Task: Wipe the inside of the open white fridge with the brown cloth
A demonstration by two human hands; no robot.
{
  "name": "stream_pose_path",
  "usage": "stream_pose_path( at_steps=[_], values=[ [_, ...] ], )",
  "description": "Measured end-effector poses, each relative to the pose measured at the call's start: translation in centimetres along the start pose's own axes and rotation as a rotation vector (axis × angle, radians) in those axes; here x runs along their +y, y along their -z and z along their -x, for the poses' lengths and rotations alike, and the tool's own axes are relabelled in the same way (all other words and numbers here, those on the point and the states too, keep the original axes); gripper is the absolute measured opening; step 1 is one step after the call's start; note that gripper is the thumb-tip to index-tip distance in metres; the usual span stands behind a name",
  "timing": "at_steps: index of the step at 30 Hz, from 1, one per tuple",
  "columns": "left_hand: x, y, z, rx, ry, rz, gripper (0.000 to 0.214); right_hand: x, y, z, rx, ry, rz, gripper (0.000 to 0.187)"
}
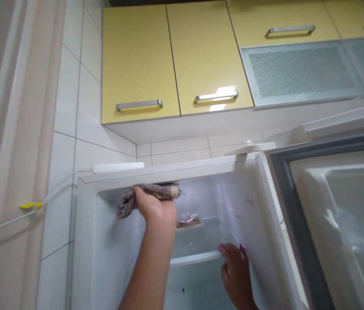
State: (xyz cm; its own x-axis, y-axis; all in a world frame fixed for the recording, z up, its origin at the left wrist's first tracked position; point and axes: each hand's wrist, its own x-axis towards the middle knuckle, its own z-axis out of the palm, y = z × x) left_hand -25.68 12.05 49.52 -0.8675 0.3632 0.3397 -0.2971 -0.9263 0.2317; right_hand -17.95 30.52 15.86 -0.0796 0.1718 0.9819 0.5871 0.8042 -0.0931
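Note:
My left hand (156, 206) is raised to the ceiling of an opened refrigerator (87, 241). It is closed on a bunched grey-brown cloth (127, 203) with a pale end, pressed up against the inside top near the front edge. My right hand (237, 273) is lower and to the right, its fingertips touching the right end of the white front edge of a glass shelf (195, 259). Its fingers are loosely bent, with the thumb apart below the edge. Farther back on the shelf lie small wrapped packages (188, 220), partly hidden by my left wrist.
The refrigerator door (314, 241) stands open on the right, with a crumpled clear plastic bag (356, 237) against its inner side. Yellow cabinets (137, 60) hang above. A white cable (4, 224) with a yellow tag (30, 206) runs to a white bar (117, 168) on top.

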Motion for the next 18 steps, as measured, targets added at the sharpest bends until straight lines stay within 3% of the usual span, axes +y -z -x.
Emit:
stream_pose_path(
  at_steps=[7,10,14,18],
  values=[
    [-10.3,-2.5,5.6,-0.111,0.480,0.164,0.044,0.2,-0.2,0.0,0.021,0.025,0.040,0.056],
    [-13.9,-3.7,6.5,-0.174,0.592,0.185,0.051,0.5,-0.6,0.4,0.043,0.030,0.074,0.053],
    [-18.1,-3.2,4.1,-0.260,0.584,0.231,0.051,1.3,-1.3,0.8,0.070,0.090,0.097,0.058],
    [-22.1,-1.0,-1.5,-0.324,0.512,0.215,0.047,2.0,-2.0,1.1,0.070,0.132,0.084,0.059]
  ],
)
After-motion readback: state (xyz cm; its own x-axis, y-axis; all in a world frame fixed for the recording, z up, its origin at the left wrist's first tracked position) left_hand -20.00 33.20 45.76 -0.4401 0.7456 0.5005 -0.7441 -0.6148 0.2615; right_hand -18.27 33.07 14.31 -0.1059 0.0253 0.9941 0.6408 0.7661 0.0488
